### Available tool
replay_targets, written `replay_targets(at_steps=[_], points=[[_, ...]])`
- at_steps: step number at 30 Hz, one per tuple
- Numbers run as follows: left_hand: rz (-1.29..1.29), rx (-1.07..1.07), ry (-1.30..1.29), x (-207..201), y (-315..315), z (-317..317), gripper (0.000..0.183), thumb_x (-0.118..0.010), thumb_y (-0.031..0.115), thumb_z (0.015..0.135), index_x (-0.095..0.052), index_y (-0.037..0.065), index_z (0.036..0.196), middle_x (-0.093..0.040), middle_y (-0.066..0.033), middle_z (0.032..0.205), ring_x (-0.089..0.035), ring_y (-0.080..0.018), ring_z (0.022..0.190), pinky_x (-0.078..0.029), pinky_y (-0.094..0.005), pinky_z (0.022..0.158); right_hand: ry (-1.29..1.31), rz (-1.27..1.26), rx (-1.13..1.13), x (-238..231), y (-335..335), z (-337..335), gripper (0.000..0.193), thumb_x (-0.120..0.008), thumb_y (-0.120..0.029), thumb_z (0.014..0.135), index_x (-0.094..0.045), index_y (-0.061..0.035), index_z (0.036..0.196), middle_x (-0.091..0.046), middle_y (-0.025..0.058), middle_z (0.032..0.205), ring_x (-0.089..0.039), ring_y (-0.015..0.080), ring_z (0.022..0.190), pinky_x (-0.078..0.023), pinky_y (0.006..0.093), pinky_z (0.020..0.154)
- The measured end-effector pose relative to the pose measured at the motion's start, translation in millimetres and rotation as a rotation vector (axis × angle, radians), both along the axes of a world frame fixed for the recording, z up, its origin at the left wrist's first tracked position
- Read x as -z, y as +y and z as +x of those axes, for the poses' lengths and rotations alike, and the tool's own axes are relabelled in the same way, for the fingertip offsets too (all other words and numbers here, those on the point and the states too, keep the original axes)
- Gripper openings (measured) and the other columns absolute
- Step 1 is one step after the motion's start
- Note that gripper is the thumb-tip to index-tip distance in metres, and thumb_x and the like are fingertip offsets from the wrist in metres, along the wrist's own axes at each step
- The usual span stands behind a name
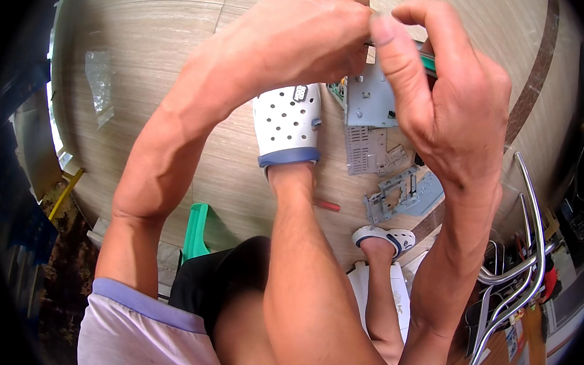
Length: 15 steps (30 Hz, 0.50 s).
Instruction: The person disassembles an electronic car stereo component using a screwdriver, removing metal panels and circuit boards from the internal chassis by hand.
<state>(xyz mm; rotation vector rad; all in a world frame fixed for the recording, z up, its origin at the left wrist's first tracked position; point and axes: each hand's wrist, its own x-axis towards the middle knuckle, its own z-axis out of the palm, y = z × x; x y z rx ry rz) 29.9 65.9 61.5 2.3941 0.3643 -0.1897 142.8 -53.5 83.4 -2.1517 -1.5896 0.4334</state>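
Observation:
My left hand (315, 27) is closed at the top of the view, its knuckles up and its fingers bent down out of sight. Close beside it, my right hand (454, 102) brings thumb and forefinger together near the left fingertips. What the two hands grip there is mostly hidden. A strip of a green and black object (428, 61) shows inside my right hand's curl; its kind cannot be made out. Just beneath the hands is a flat grey metal panel (372, 97), with part of a circuit board (338, 90) at its left edge.
On the tiled floor (238, 186) lie a perforated metal plate (366, 153), a grey metal bracket (395, 195) and a small red stick (327, 205). My white clog (287, 122) stands close to these parts. A green plastic stool (196, 233) is at lower left, bent chrome tubing (535, 257) at right.

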Motion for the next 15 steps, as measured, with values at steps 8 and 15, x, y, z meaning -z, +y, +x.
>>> replay_targets(at_steps=[8,15], points=[[-0.069,0.121,-0.016,35,16,-1,0.024,-0.065,0.01,0.084,-0.067,0.001,0.106,-0.065,-0.0195,0.111,-0.064,-0.0347,0.1,-0.052,-0.041,0.087,-0.076,0.051,0.007,6,-1,-5,0.016,-0.066,-0.02,0.091,-0.06,-0.0052,0.092,-0.066,0.0114,0.067,-0.068,0.0298,0.059,-0.051,0.0403,0.051],[-0.129,-0.087,-0.215,44,6,-14,0.012,-0.064,0.007,0.076,-0.065,-0.003,0.083,-0.067,-0.023,0.09,-0.064,-0.0429,0.087,-0.052,-0.0467,0.076,-0.153,0.146,0.036,24,-3,-20,0.009,-0.068,-0.012,0.085,-0.061,-0.0081,0.088,-0.065,0.0106,0.073,-0.066,0.0277,0.063,-0.052,0.0387,0.055]])
